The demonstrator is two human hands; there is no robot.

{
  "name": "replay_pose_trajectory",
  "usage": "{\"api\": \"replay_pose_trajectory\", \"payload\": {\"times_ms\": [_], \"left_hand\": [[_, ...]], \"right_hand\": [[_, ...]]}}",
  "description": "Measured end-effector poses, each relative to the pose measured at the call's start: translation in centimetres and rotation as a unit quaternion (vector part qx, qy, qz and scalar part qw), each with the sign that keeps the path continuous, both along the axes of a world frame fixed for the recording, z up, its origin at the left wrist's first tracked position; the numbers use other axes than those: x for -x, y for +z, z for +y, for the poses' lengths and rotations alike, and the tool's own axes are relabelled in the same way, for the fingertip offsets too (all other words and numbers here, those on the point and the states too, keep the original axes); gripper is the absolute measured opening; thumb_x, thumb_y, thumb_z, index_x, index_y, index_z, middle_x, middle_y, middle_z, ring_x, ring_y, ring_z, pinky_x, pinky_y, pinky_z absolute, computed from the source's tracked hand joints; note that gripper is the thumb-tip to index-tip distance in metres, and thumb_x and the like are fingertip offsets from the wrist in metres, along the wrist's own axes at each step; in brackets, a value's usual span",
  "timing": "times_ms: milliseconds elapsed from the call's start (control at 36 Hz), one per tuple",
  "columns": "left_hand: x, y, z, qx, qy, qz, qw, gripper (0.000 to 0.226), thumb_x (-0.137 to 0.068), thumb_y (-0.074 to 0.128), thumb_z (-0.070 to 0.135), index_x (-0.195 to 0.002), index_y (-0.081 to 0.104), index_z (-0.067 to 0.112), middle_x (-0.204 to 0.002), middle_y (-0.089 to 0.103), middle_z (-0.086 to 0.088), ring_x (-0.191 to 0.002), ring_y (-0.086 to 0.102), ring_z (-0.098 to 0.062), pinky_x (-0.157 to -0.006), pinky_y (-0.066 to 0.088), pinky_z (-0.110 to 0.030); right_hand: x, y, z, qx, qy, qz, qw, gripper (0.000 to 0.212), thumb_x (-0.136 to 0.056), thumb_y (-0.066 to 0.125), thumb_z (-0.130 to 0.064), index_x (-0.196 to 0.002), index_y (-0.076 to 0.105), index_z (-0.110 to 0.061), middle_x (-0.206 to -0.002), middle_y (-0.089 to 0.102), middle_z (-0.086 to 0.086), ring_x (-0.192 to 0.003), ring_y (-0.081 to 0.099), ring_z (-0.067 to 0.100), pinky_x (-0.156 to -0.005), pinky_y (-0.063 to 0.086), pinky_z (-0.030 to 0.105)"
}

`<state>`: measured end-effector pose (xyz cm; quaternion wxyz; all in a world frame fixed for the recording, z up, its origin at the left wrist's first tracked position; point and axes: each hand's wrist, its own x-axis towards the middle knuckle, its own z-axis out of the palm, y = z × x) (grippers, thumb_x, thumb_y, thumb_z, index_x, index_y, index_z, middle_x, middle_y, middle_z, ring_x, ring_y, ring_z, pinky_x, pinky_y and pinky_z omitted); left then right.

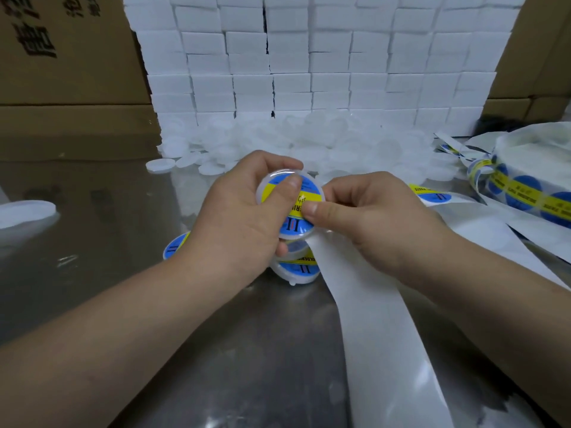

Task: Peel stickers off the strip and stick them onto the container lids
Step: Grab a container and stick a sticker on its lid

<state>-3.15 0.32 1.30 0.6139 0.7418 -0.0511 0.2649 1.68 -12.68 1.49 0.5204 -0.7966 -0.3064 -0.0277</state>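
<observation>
While your left hand point(238, 217) gripped the lid point(276, 177) just above the steel table point(123, 217), thumb flat on its blue-and-yellow sticker point(272, 193), your right hand point(370, 211) pressed a thumb on the sticker's edge, fingers curled round the white strip point(370, 319) trailing toward you. Labelled lids point(298, 270) lay beneath your hands, blank lids point(309, 137) heaped behind.

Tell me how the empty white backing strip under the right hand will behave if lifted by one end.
Probably floppy: the backing strip is thin and curves as it trails from the right hand. Likely very light, so it would slide easily on the shiny metal table.
</observation>
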Motion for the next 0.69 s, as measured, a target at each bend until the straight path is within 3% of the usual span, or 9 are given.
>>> {"api": "replay_pose_trajectory", "payload": {"times_ms": [83,167,250,306,333,444,611,694], "left_hand": [[-0.4,0.0,0.1,-0.026,0.034,-0.016,0.999,0.018,-0.09,0.054,0.019,-0.08,0.06,0.033,-0.065,0.062,0.017,-0.051,0.059,0.002,-0.042,0.044,-0.012],[-0.9,-0.1,0.7,-0.066,0.082,-0.026,0.994,0.017,-0.088,0.055,0.02,-0.079,0.061,0.034,-0.076,0.064,0.018,-0.068,0.059,0.004,-0.058,0.046,-0.01],[-1.0,-0.2,1.3,-0.063,0.092,-0.022,0.994,0.02,-0.087,0.055,0.017,-0.076,0.063,0.032,-0.072,0.063,0.019,-0.066,0.057,0.006,-0.057,0.042,-0.005],[-1.0,-0.4,1.4,-0.077,0.092,-0.02,0.993,0.02,-0.087,0.055,0.019,-0.075,0.063,0.033,-0.069,0.063,0.022,-0.066,0.056,0.006,-0.059,0.042,-0.005],[-1.1,-0.5,1.3,-0.083,0.088,-0.021,0.992,0.02,-0.087,0.055,0.021,-0.074,0.062,0.033,-0.067,0.062,0.024,-0.066,0.056,0.006,-0.059,0.042,-0.006],[-1.0,-0.8,0.9,-0.115,0.074,-0.027,0.99,0.017,-0.086,0.056,0.025,-0.072,0.062,0.034,-0.068,0.063,0.021,-0.065,0.056,0.007,-0.058,0.042,-0.006],[-1.2,-0.7,1.5,-0.107,0.129,-0.023,0.985,0.02,-0.09,0.053,0.029,-0.073,0.062,0.038,-0.07,0.062,0.03,-0.066,0.056,0.011,-0.056,0.038,-0.002],[-2.0,-0.7,2.5,-0.117,0.186,0.018,0.975,0.03,-0.095,0.043,0.034,-0.071,0.061,0.036,-0.066,0.062,0.019,-0.064,0.055,0.003,-0.061,0.042,-0.018]], "right_hand": [[0.0,-0.3,0.4,-0.013,-0.018,-0.01,1.0,0.033,-0.081,0.063,-0.032,-0.06,0.064,-0.007,-0.05,0.05,0.011,-0.046,0.039,0.006,-0.048,0.032,0.022],[-0.1,-0.6,0.7,0.003,-0.053,-0.017,0.998,0.04,-0.087,0.055,-0.036,-0.056,0.065,-0.012,-0.043,0.045,-0.002,-0.041,0.037,0.004,-0.043,0.029,0.019],[-0.5,-0.3,0.3,-0.037,-0.057,0.004,0.998,0.033,-0.088,0.054,-0.034,-0.067,0.072,-0.017,-0.058,0.064,-0.007,-0.054,0.052,0.001,-0.055,0.039,0.017],[-0.6,-0.2,-0.1,-0.051,-0.044,0.016,0.998,0.03,-0.085,0.058,-0.036,-0.07,0.071,-0.013,-0.075,0.07,0.002,-0.064,0.057,0.009,-0.065,0.044,0.023],[-0.5,-0.2,-0.1,-0.041,-0.035,0.017,0.998,0.03,-0.082,0.061,-0.037,-0.072,0.07,-0.011,-0.075,0.069,0.005,-0.062,0.056,0.009,-0.063,0.044,0.024],[-0.5,-0.5,0.0,0.01,-0.027,-0.018,0.999,0.017,-0.075,0.068,-0.031,-0.061,0.063,-0.021,-0.051,0.056,-0.015,-0.048,0.046,-0.004,-0.047,0.036,0.013],[-0.9,-0.5,-0.1,-0.016,-0.047,-0.02,0.999,0.015,-0.078,0.063,-0.03,-0.065,0.066,-0.024,-0.064,0.066,-0.016,-0.058,0.054,-0.007,-0.056,0.043,0.013],[-1.2,-0.3,-0.3,-0.059,-0.047,-0.015,0.997,0.02,-0.08,0.06,-0.015,-0.069,0.065,-0.031,-0.073,0.068,-0.02,-0.067,0.056,-0.012,-0.059,0.039,0.002]]}}
